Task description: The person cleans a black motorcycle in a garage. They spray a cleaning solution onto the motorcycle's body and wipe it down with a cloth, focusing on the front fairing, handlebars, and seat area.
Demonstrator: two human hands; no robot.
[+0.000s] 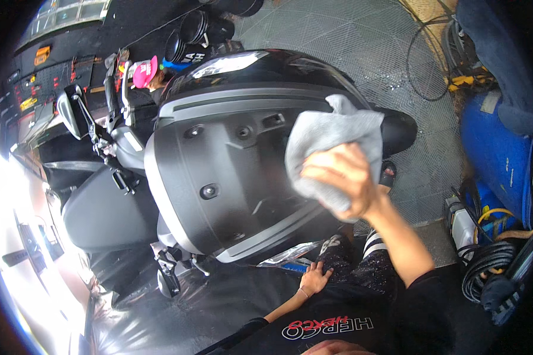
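The black front fairing (182,177) of a motor scooter fills the middle of the view, with grey trim strips along both sides and several recessed fixing points. In my right hand (337,173) is a bunched grey cloth (333,124), held over the fairing's front end. The hand is a little blurred, and I cannot tell whether the cloth touches the panel. My left hand (315,280) holds nothing; its fingers are spread at my dark trousers, beside the clear headlight lens (288,253). Beyond the fairing are the scooter's seat (111,208) and a mirror (71,113).
Across the scooter is another person in a pink cap (145,72). Black buckets (204,29) stand behind. To the right are a blue drum (493,146), a coiled black hose (486,262) and a hanging dark cloth (502,57). Grey grid tiles (373,40) cover the floor.
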